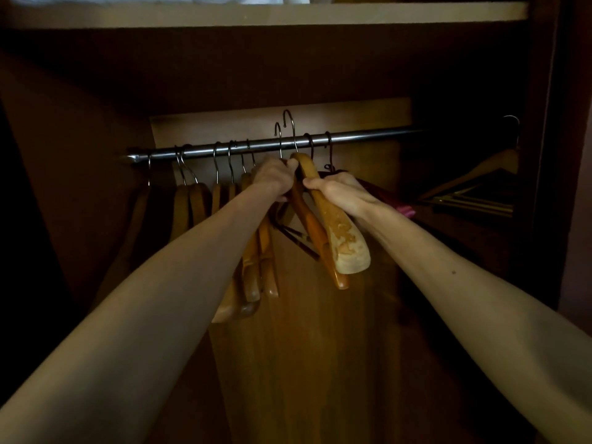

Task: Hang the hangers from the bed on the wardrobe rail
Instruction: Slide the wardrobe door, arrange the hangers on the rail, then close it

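Observation:
A metal wardrobe rail (362, 136) runs across the dark wardrobe. Several wooden hangers (192, 200) hang on its left part. My left hand (272, 176) grips the necks of a bunch of wooden hangers (261, 270) just below the rail. My right hand (339, 190) holds a pale, worn wooden hanger (344, 238) beside an orange one; their two hooks (288, 123) stick up above the rail, not over it. A dark hanger (330, 168) hangs on the rail behind my right hand.
A shelf (288, 14) with white linen on it sits above the rail. At the far right another wooden hanger (480, 174) hangs with gold-edged bars under it. The wardrobe's wooden back panel (304, 347) lies below, and a side wall (544, 155) closes the right.

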`<state>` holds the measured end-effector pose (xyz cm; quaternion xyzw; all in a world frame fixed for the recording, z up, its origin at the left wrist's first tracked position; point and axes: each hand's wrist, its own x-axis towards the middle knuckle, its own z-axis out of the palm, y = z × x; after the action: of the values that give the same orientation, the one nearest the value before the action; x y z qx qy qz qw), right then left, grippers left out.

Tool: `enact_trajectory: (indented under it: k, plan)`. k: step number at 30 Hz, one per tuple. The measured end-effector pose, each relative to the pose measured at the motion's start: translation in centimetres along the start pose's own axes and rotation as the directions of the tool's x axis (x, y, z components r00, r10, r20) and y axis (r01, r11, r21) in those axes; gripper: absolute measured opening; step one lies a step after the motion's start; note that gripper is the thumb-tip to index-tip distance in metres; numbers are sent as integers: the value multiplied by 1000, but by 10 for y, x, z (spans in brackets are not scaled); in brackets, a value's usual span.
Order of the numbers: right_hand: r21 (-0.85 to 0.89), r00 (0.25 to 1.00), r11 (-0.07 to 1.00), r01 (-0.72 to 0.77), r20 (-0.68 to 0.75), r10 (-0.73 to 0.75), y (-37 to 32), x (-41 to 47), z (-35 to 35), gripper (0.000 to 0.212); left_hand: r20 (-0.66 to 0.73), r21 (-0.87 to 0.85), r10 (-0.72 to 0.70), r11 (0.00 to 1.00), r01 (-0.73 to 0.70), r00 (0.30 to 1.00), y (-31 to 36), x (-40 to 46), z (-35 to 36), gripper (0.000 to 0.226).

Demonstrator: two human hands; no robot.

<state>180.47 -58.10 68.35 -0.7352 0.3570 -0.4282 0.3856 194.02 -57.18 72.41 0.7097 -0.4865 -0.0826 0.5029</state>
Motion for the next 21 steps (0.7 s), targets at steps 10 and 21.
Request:
enact_trajectory:
  k: [10, 21]
  plan:
    - [-48, 996, 995, -82, 15, 82, 26, 9, 1, 35, 95, 126, 15, 992, -27, 995, -8, 8, 20, 32]
    - [-383, 998, 924, 19, -53, -42, 36, 1, -1, 26, 56, 264, 44, 963, -58, 997, -12, 7, 22, 37]
